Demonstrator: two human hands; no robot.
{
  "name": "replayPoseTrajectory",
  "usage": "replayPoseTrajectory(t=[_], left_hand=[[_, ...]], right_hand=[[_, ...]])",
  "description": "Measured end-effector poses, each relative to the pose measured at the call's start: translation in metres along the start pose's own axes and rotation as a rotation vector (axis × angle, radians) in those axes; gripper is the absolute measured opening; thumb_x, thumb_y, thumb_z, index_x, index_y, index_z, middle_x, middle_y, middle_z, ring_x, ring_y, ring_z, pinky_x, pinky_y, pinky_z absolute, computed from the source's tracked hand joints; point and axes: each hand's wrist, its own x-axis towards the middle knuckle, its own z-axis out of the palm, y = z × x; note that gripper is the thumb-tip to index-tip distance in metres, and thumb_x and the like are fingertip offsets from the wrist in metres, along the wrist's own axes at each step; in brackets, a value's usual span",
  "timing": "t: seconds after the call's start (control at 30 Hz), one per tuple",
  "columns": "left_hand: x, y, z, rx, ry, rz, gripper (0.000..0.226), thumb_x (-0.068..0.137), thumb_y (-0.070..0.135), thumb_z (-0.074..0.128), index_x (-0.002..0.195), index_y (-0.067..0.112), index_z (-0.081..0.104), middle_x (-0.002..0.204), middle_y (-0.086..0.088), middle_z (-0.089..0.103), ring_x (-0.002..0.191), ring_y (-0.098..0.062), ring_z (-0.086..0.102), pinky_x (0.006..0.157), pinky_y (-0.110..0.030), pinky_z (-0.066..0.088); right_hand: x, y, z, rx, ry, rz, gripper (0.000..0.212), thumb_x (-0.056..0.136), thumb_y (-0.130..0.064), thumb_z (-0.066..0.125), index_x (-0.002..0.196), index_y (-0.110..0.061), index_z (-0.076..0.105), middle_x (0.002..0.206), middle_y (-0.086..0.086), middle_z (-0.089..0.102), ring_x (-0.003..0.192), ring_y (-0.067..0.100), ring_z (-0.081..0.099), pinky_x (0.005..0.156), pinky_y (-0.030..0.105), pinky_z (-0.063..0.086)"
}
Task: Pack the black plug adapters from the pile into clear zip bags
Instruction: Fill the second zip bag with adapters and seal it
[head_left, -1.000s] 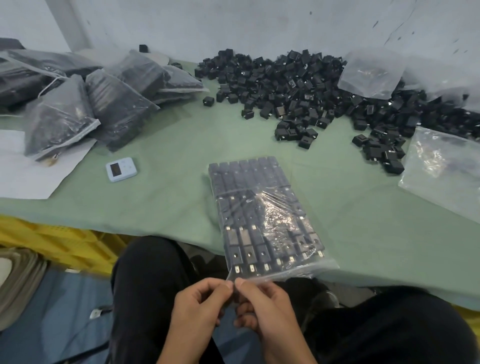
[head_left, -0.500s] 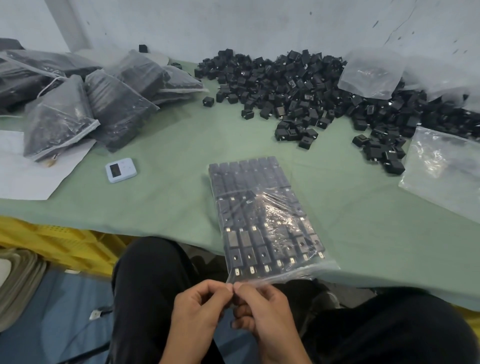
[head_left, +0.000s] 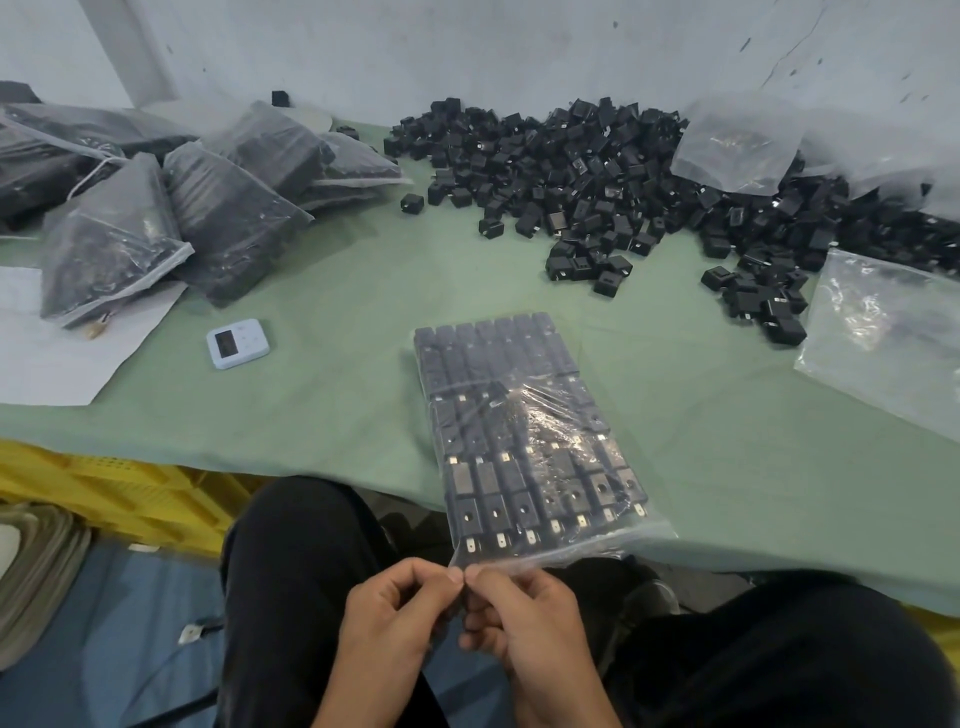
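A clear zip bag (head_left: 524, 441) packed with neat rows of black plug adapters lies on the green table, its mouth hanging over the near edge. My left hand (head_left: 395, 618) and my right hand (head_left: 519, 618) meet at the left corner of that mouth, each pinching the bag's lip between thumb and fingers. A big pile of loose black adapters (head_left: 597, 176) spreads across the back of the table. Empty clear bags lie at the right (head_left: 883, 338) and on top of the pile (head_left: 737, 145).
Several filled bags (head_left: 171, 208) are heaped at the back left, partly on white paper (head_left: 47, 353). A small white timer (head_left: 238, 343) sits left of centre. A yellow crate (head_left: 104, 488) stands under the table edge. My dark-trousered knees are below the hands.
Both hands keep pinching the bag's mouth at the same corner; they shifted only slightly. The bag has not moved.
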Motion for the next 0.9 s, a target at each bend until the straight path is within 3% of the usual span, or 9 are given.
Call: replayPoseTrajectory(t=[0.13, 0.33, 0.57, 0.9], left_hand=[[0.001, -0.002, -0.001, 0.017, 0.001, -0.007, 0.023, 0.087, 0.007, 0.071, 0.063, 0.007, 0.069, 0.056, -0.007, 0.056, 0.053, -0.013, 0.047, 0.047, -0.020, 0.039], [0.001, -0.005, -0.002, 0.052, 0.016, -0.031, 0.024, 0.087, 0.015, 0.071, 0.063, 0.015, 0.068, 0.058, -0.003, 0.055, 0.056, -0.013, 0.048, 0.050, -0.021, 0.041], [0.000, -0.002, 0.009, 0.002, -0.010, -0.033, 0.023, 0.090, 0.009, 0.069, 0.068, 0.015, 0.073, 0.060, -0.002, 0.064, 0.054, -0.005, 0.053, 0.051, -0.016, 0.043], [0.004, -0.008, 0.012, -0.055, 0.068, -0.041, 0.028, 0.087, 0.009, 0.070, 0.061, 0.017, 0.071, 0.056, -0.001, 0.059, 0.051, -0.005, 0.049, 0.046, -0.017, 0.040]], right_hand=[[0.000, -0.002, -0.006, 0.017, -0.007, 0.028, 0.011, 0.079, -0.007, 0.078, 0.084, 0.002, 0.073, 0.073, 0.017, 0.069, 0.058, 0.020, 0.064, 0.051, 0.030, 0.053], [0.002, -0.004, -0.011, 0.005, 0.011, 0.015, 0.010, 0.082, -0.007, 0.075, 0.081, 0.002, 0.070, 0.066, 0.013, 0.065, 0.055, 0.017, 0.060, 0.050, 0.029, 0.052], [0.003, -0.005, -0.007, -0.030, 0.018, -0.026, 0.012, 0.084, -0.004, 0.072, 0.085, 0.008, 0.071, 0.066, 0.014, 0.066, 0.055, 0.016, 0.060, 0.050, 0.027, 0.050], [0.002, -0.007, -0.011, -0.009, 0.017, -0.001, 0.010, 0.085, -0.005, 0.073, 0.085, 0.005, 0.072, 0.066, 0.013, 0.067, 0.056, 0.017, 0.061, 0.049, 0.028, 0.052]])
